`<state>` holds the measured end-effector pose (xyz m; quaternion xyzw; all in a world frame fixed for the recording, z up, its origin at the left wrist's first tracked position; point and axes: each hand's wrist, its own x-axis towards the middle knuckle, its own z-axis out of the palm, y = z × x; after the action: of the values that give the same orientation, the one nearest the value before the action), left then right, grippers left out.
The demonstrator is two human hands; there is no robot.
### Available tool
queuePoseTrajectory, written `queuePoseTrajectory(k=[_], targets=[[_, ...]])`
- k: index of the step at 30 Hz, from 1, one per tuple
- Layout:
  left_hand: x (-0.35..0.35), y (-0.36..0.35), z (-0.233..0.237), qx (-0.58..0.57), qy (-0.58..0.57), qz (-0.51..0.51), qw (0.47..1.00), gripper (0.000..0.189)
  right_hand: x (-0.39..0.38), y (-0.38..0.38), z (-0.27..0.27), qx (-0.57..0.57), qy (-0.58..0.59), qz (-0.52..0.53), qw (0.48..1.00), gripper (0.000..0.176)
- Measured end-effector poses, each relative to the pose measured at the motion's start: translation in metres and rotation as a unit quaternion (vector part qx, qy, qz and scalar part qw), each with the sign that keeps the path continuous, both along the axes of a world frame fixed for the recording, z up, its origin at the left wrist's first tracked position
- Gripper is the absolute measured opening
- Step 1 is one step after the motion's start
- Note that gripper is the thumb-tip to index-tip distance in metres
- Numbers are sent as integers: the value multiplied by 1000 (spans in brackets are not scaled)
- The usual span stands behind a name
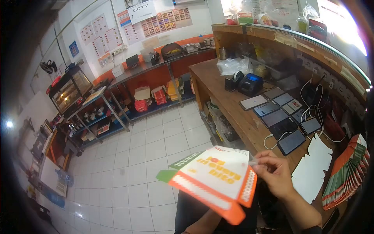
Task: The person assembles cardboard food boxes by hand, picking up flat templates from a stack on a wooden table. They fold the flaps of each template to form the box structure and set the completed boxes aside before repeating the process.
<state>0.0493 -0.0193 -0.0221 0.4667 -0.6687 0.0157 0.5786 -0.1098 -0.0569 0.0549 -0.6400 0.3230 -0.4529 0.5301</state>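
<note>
A partly folded cardboard box (214, 173), white with orange and green flaps and yellow lettering, is held tilted above my lap. My right hand (274, 173) pinches the box's right corner between thumb and fingers. My left forearm reaches under the box from below, and the left hand itself is hidden behind the cardboard. To the right of my right hand, white cardboard pieces (313, 167) lie on the wooden counter (222, 84). A fanned stack of orange and green cartons (346, 171) rests at the counter's right edge.
Several phones (291, 142) lie on the counter with white charging cables (311, 109) among them. Behind them sits a dark card terminal (250, 84) near clear plastic bags (233, 66). Metal shelving (117, 107) and a glass display case (68, 91) stand across the tiled floor (156, 144).
</note>
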Motion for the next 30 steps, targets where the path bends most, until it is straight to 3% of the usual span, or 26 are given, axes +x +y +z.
queuePoseTrajectory(k=[3,6,8,12,18,24,27,30], targets=[[5,2,-4,6,-13,0,1000,34,-1,-2,6,50,-41,46,997,16],[6,-2,-5,6,5,-5,1000,35,2,5,17,-8,24,42,999,15],[8,-6,-5,5,30,-7,1000,36,2,6,21,-167,96,-14,981,12],[15,-16,-4,-8,85,0,996,37,0,5,20,-206,82,-48,974,11],[19,-17,-3,-27,100,19,994,40,0,8,28,-287,194,-38,937,14],[16,5,-8,-20,-54,69,996,42,-1,7,13,-334,261,-67,903,12],[18,10,-14,-5,-159,85,984,43,1,1,13,-327,196,-84,921,10],[21,9,-20,5,-212,87,973,44,3,-6,16,-407,149,-93,897,20]])
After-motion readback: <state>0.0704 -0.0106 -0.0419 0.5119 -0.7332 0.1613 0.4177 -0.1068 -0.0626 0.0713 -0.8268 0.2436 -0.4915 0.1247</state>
